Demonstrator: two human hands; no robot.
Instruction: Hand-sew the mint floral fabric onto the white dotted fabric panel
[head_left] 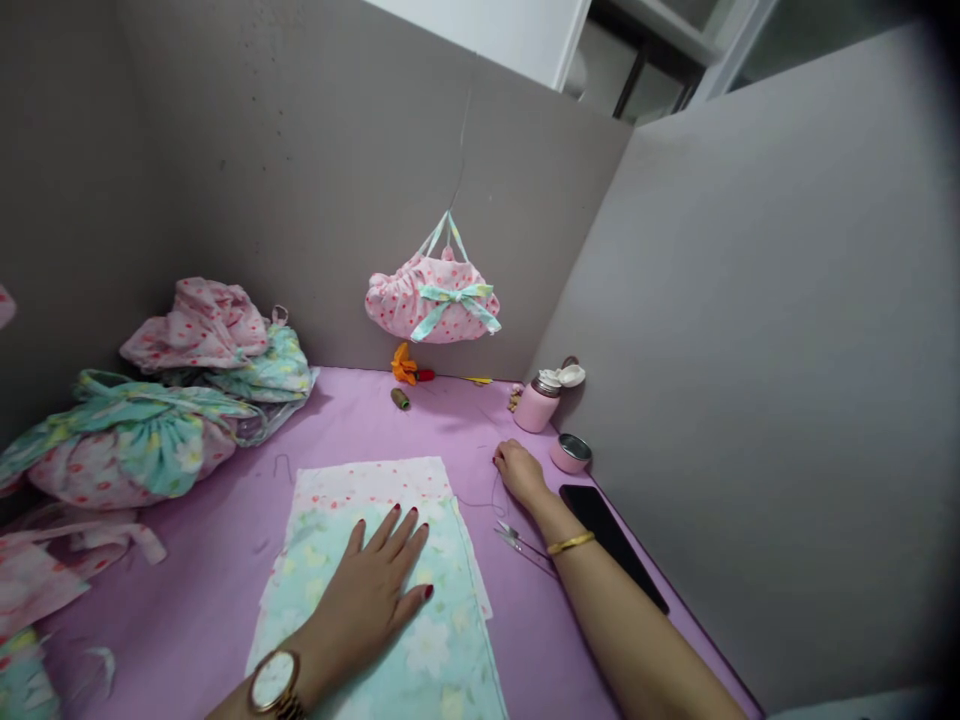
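My left hand [379, 585] lies flat with fingers spread on a stack of fabric pieces [375, 490], pale green floral over pink dotted cloth, on the purple table [217, 590]. It wears a gold watch. My right hand [519, 472] reaches forward past the fabric's right edge with fingers curled in a pinch on the tabletop, where a thin thread [491, 495] runs. What the fingers pinch is too small to make out. A gold bangle circles that wrist. Small thread snips [514, 538] lie just left of my right forearm.
A black phone [611, 540] lies along the right partition, beside a pink cup [571, 453] and pink flask [541, 400]. Finished fabric bags [157, 420] are piled at left; one pink bag [433, 298] hangs on the back wall. A thread spool [400, 398] and orange item [405, 365] sit at the back.
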